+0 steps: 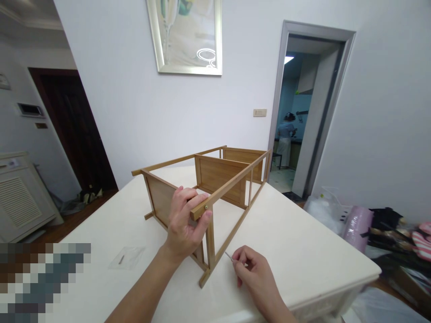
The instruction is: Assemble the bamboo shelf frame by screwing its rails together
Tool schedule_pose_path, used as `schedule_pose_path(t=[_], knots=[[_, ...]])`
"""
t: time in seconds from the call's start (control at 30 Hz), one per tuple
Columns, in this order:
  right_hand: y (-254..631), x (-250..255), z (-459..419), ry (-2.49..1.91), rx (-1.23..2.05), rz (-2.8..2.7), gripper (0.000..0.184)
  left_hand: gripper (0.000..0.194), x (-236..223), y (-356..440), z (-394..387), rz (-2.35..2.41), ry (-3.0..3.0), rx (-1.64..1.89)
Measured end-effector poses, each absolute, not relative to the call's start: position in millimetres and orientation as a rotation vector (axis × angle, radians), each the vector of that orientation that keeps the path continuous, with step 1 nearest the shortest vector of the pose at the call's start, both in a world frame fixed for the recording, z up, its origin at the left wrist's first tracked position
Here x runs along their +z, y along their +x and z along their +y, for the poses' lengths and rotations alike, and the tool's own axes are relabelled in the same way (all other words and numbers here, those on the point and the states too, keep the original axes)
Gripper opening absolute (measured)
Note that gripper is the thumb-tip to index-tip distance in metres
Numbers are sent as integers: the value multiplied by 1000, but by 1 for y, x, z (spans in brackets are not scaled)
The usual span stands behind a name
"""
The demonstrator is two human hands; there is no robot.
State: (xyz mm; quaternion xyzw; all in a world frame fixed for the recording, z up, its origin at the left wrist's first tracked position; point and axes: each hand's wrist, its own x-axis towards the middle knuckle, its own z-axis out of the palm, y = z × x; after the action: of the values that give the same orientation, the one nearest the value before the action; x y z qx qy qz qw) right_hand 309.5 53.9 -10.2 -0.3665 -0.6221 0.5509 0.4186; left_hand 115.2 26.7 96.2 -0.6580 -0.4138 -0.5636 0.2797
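Observation:
A wooden shelf rack (220,179) lies on its side across the white table, its panels standing upright. My left hand (184,220) is closed round the near end of its upper rail, by a small screw head (206,207) set in the wood. To the right of the rack's near lower corner is my right hand (251,268), just above the tabletop. Its fingers pinch a thin metal rod (229,256), like a hex key, whose tip points up and left and whose other end is hidden in the hand.
On the white table (303,251), left of my arm, lies a clear plastic bag (126,258) with a small dark piece in it. Beyond the table's right edge are a pink wrapped roll (358,228) and other bags. A person (285,139) stands in the room past the doorway.

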Motion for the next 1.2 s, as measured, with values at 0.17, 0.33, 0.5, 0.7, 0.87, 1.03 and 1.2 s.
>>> schedule_pose_path(t=[0.17,0.33,0.5,0.7,0.87,1.03,1.2], knots=[[308,1,56,-884,1247,-1530,31,28,96,114,27,-1112,-1785,-1519],[299,38,58,-672,1056,-1523,33,30,95,112,28,-1081,-1794,-1504],[279,84,56,-298,791,-1509,13,31,95,112,28,-1090,-1788,-1499],[249,103,59,-44,648,-1418,8,28,91,102,31,-1136,-1738,-1556],[230,100,63,5,666,-1359,14,32,89,93,32,-1132,-1753,-1579],[224,83,67,-50,585,-1372,24,31,89,94,31,-1120,-1758,-1590],[227,73,70,8,449,-1445,33,25,89,97,32,-1128,-1722,-1614]])
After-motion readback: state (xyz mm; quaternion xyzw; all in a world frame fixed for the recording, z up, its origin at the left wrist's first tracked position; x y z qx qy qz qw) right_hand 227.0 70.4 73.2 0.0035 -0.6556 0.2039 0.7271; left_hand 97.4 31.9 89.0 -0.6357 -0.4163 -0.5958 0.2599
